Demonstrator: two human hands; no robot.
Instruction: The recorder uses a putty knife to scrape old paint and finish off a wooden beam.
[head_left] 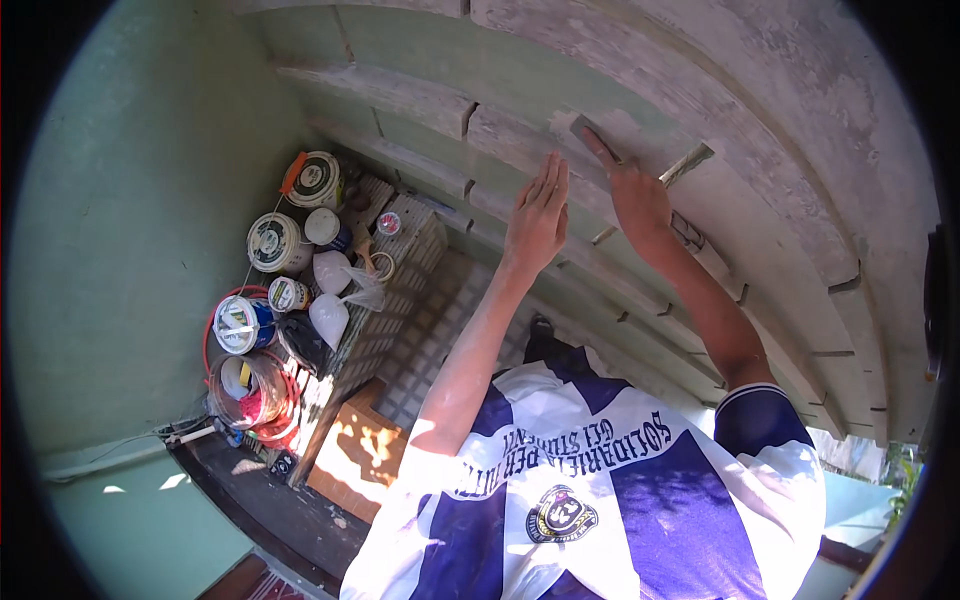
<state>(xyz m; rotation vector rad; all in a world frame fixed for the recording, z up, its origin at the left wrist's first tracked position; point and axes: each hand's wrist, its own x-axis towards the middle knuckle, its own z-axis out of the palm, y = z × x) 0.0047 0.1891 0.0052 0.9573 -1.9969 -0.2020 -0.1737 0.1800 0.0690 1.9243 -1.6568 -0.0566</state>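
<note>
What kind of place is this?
Likely part of a building being repaired or refinished: lidded tubs are grouped at the left, the ribbed green surface has pale smears, and the right hand holds a flat scraper.

Place: part of a building under wall-finishing work, with outdoor light reaching in
Walls: pale green wall, plus long raised bands patchily coated whitish
Tool: a flat blade in the right hand, up at the coated stretch
Supplies: lidded pails and knotted bags of white material crowding a wooden surface
Floor: grey, checked
Daylight: sun patches, green leaves far right
</note>
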